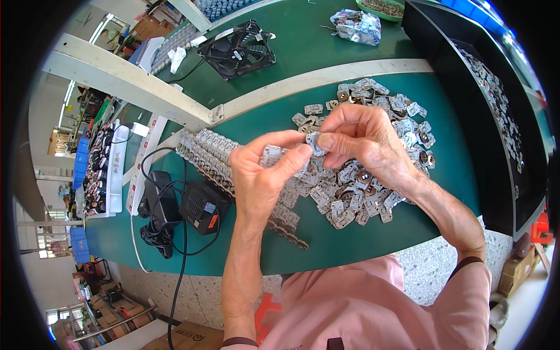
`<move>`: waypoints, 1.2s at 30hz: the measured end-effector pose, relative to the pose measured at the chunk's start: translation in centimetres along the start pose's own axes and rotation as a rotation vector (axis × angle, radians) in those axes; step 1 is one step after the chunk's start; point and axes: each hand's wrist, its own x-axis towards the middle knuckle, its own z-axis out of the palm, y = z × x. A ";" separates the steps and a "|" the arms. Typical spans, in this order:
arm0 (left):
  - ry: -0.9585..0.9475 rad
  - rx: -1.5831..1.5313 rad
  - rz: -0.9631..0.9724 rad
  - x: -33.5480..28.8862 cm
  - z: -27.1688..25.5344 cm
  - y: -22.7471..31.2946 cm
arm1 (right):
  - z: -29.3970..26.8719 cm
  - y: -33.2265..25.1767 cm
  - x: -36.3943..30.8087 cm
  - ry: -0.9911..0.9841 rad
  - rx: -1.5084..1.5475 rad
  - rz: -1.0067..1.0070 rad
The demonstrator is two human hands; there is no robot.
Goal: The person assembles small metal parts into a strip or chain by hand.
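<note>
- Pinching a small metal piece [272, 155] between thumb and forefinger, the left hand [262, 178] hangs above the green table [350, 233]; its palm faces away, so the rest of the piece is covered.
- The right hand [361, 143] grasps a second small metal part [313, 142] at its fingertips, touching the left hand's forefinger; the part's shape is too small to make out.
- Directly beneath and beyond both hands lies a loose pile of metal parts [373, 169]; the portion under the right wrist is hidden.
- Left of the left hand, a stacked row of assembled pieces [204, 154] runs diagonally; its near end passes behind the left forearm and reappears below it.
- Further left of that hand sit a black power adapter [201, 207] and tangled black cables [157, 227].
- Beyond the hands, well apart, rest a black fan [238, 49] and a crumpled foil bag [357, 26].
- Right of the right hand, a black bin [478, 134] holds more parts; its far side is cut off by the dark lens rim.
- The pink shirt [350, 309] fills the lower edge, hiding the table's near border.
</note>
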 end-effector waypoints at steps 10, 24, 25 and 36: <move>0.038 0.002 -0.084 -0.1 -0.3 0.4 | -0.9 0.2 0.5 0.038 0.038 -0.028; -0.175 0.372 0.180 0.0 0.2 -0.5 | -1.1 0.2 0.7 0.135 0.125 -0.065; -0.174 0.373 0.180 0.1 0.1 -0.6 | -1.1 0.3 0.6 0.130 0.130 -0.055; -0.146 -0.461 -0.176 0.5 -0.8 -0.7 | 0.4 0.1 -0.2 0.007 0.073 0.016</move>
